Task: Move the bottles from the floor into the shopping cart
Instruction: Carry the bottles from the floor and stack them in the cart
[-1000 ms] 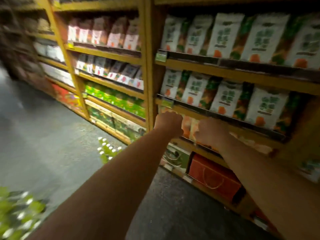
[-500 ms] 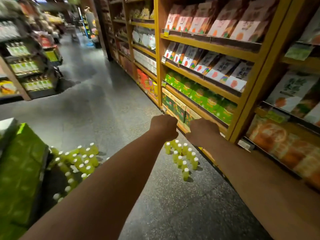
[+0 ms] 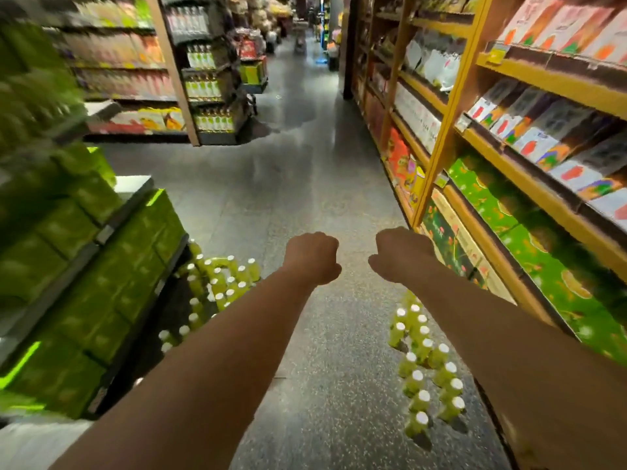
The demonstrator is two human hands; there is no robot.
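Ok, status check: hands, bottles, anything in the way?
Both fisted, holding nothing: left hand, right hand. On the floor: left bottle cluster by the green stack, right bottle cluster along the shelving. No cart in view.

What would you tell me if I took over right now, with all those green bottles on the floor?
Left hand: curled in a fist, nothing seen in it.
Right hand: the same, held out beside the left.
Bottles: the left bottle cluster stands on the floor beside the stacked green cases. The right bottle cluster stands on the floor below the right forearm, near the wooden shelves.
Done: nothing that shows; no bottle is picked up.
Left: every bottle. No shopping cart is in view, so find it first.
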